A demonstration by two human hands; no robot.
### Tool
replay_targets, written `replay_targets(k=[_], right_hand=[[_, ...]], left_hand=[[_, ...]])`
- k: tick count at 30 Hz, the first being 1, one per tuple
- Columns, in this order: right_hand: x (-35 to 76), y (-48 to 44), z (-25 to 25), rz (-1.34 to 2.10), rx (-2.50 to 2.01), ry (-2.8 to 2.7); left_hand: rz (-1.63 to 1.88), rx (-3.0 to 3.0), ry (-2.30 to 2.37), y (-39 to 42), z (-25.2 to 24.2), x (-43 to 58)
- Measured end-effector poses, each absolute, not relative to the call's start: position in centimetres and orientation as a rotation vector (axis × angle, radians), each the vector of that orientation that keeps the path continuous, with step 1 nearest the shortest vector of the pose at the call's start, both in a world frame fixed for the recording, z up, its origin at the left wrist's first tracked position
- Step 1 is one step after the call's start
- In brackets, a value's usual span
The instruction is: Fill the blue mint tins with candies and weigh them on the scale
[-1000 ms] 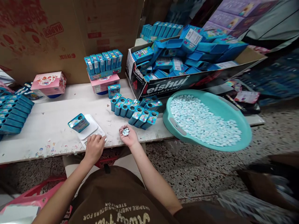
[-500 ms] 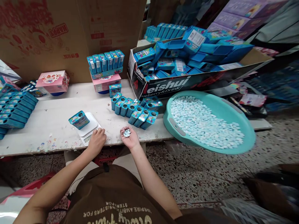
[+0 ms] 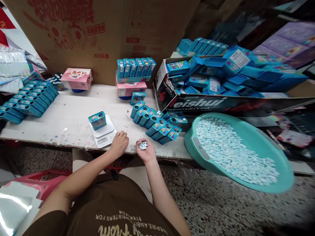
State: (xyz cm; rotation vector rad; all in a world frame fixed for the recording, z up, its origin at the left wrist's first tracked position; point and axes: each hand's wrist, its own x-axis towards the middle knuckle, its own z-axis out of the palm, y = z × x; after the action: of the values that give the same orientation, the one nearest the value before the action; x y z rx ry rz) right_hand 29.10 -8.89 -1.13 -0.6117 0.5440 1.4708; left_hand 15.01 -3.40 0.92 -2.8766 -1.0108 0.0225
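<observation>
My right hand (image 3: 147,152) is palm up and cupped at the table's front edge, holding a small heap of pale blue and white candies (image 3: 143,145). Just left of it, my left hand (image 3: 120,143) rests with its fingers curled by the lower right corner of a white digital scale (image 3: 110,127); whatever is inside those fingers is hidden. A blue candy tin (image 3: 99,122) stands upright on the scale's plate, above a lit number display (image 3: 102,141). Beyond my right hand stand several open blue tins (image 3: 158,126) with round holes on top, a few candies lying on one.
A turquoise tub (image 3: 190,144) of candies overhangs the table edge at right. Behind it, a long black carton (image 3: 194,103) is heaped with blue tins. Pink boxes (image 3: 77,78) stand at the back, and rows of blue tins (image 3: 36,98) fill the left side.
The view has turned left, so the table's things sit further right in the picture. My left hand has shifted slightly away from the scale, closer to my right hand, which still holds the candies.
</observation>
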Motion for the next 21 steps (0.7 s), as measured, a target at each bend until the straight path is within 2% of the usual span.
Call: replay_targets(k=[18,21], right_hand=[[29.3,-8.1,-1.7,1.389,-0.663,0.523],[29.2,-7.9,-2.0,1.361,-0.701,0.542]], left_hand=[[-0.182,-3.011,-0.926,-1.2,1.6,15.7],[-0.344,-3.014,-0.974,-2.3,2.7,16.1]])
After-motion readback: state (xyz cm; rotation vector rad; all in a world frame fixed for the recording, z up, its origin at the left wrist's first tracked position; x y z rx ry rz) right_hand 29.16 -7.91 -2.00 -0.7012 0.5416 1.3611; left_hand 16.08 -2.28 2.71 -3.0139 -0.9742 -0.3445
